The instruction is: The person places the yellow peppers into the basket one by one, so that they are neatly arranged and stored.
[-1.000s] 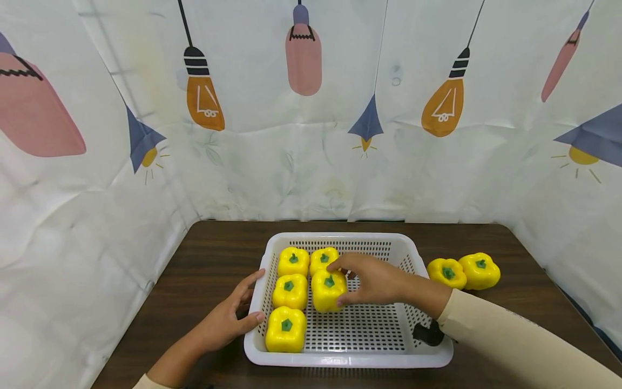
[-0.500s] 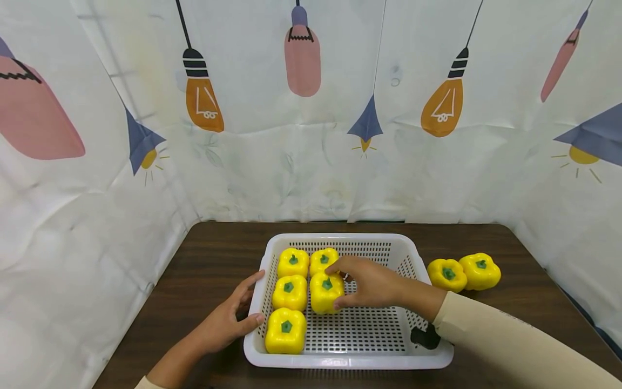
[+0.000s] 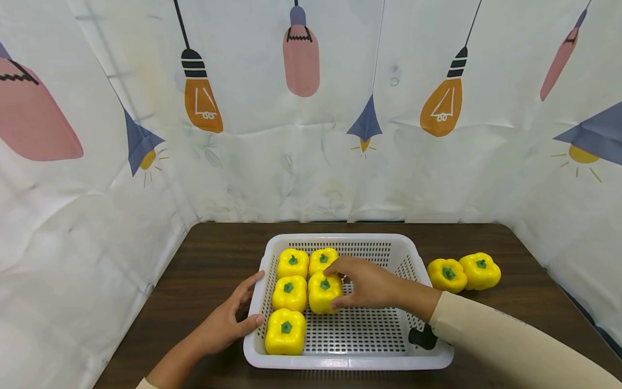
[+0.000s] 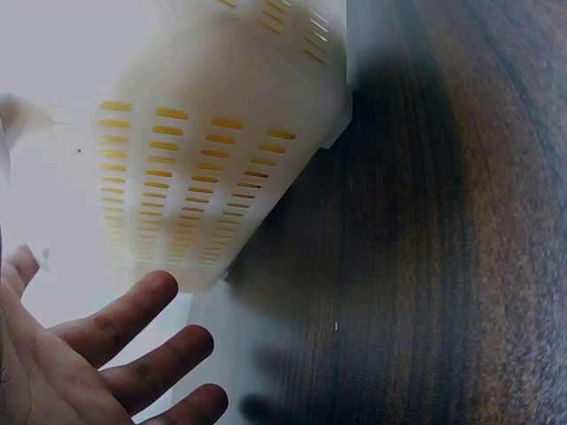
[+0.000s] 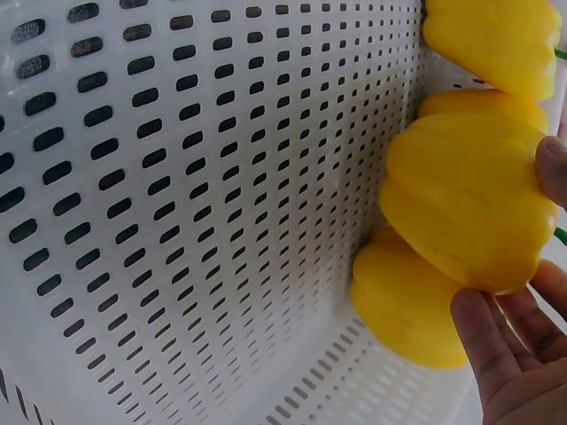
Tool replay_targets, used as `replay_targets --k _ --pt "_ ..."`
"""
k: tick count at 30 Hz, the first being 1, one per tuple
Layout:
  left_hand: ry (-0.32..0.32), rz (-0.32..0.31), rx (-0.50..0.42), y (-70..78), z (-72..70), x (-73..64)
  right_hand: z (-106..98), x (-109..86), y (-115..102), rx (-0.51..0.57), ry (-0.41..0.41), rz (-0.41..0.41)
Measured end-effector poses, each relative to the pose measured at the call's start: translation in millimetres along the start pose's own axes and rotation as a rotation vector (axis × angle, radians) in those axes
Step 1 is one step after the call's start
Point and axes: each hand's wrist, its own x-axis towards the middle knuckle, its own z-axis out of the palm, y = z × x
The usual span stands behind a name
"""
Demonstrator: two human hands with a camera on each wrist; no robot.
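In the white perforated basket [image 3: 359,361], my right hand [image 3: 371,283] grips a yellow bell pepper [image 3: 322,296] between thumb and fingers. That bell pepper [image 5: 469,195] looks upright in the head view, its green stem up, beside the middle pepper [image 3: 289,294] of the left column. Behind it sits another yellow bell pepper [image 3: 322,258]. The left column also has a back pepper [image 3: 291,265] and a front one [image 3: 285,335]. My left hand [image 3: 223,319] touches the basket's left rim with index finger and thumb; its other fingers [image 4: 159,363] extend loosely beside the basket wall [image 4: 213,88].
Two more yellow bell peppers, a nearer one [image 3: 444,275] and a farther one [image 3: 480,271], lie on the dark wooden table [image 3: 228,243] right of the basket. A patterned white curtain [image 3: 311,173] encloses the table at the back and sides.
My right hand has moved slightly left with the bell pepper, bringing it closer to the left column. The left hand has stayed at the basket rim.
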Motion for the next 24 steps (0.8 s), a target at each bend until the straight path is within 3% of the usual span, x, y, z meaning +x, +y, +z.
replay_targets --k 9,24 --pt "0.004 0.008 0.002 -0.5 -0.1 -0.5 3.3 3.1 -1.2 0.060 -0.015 0.007" --pt "-0.026 0.043 -0.039 -0.4 -0.5 -0.4 8.6 4.9 -2.4 0.034 -0.036 0.030"
